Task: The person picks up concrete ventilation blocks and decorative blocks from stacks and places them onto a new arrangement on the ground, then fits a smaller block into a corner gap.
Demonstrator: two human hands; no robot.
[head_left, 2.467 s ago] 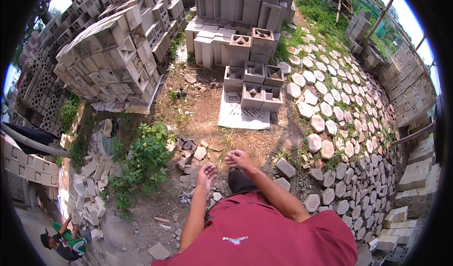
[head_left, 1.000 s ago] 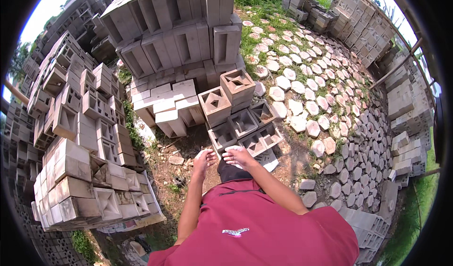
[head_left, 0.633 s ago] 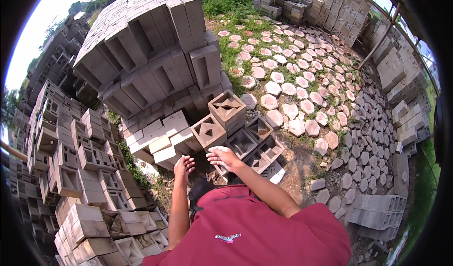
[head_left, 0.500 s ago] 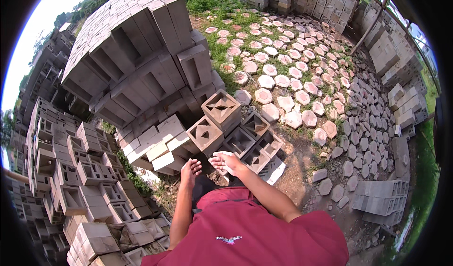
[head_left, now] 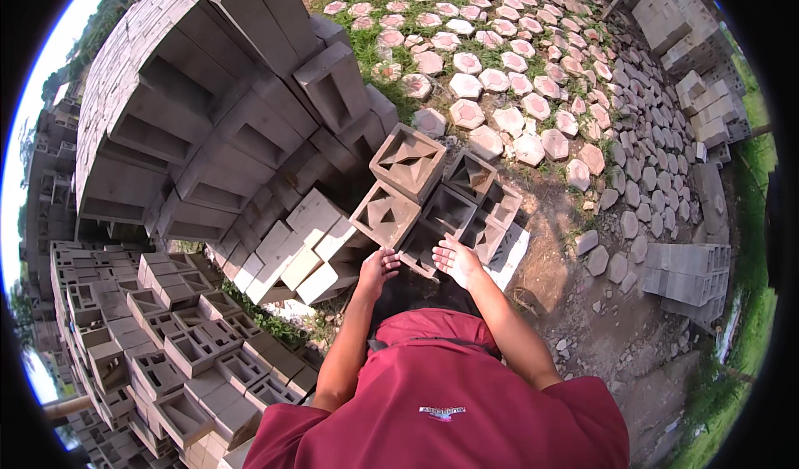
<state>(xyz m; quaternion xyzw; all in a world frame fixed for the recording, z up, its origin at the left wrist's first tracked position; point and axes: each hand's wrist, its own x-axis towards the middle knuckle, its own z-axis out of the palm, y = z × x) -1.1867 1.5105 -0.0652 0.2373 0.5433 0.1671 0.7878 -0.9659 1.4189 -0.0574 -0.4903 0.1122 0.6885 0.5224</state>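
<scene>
My left hand [head_left: 380, 271] is beside the near corner of a tan ventilation block [head_left: 385, 213] with a diamond-shaped opening. Its fingers are loosely bent and hold nothing; whether they touch the block, I cannot tell. My right hand [head_left: 456, 261] is held with fingers stretched out, in front of a hollow square block [head_left: 449, 209]. A second tan ventilation block [head_left: 408, 159] sits just beyond the first. More patterned blocks [head_left: 483, 236] stand to the right of the hollow one, above a white sheet or slab [head_left: 509, 257]. Between my hands there is a dark gap.
A tall stack of grey hollow blocks [head_left: 250, 128] rises at the left, with pale solid blocks [head_left: 304, 248] at its foot. Rows of blocks [head_left: 179, 344] fill the lower left. Hexagonal pavers [head_left: 508, 119] cover the ground ahead. Grey blocks [head_left: 687, 271] stand at the right.
The view has tipped down and come closer to the ventilation blocks. My hands have spread farther apart and now lie nearer the blocks. Nothing has been picked up.
</scene>
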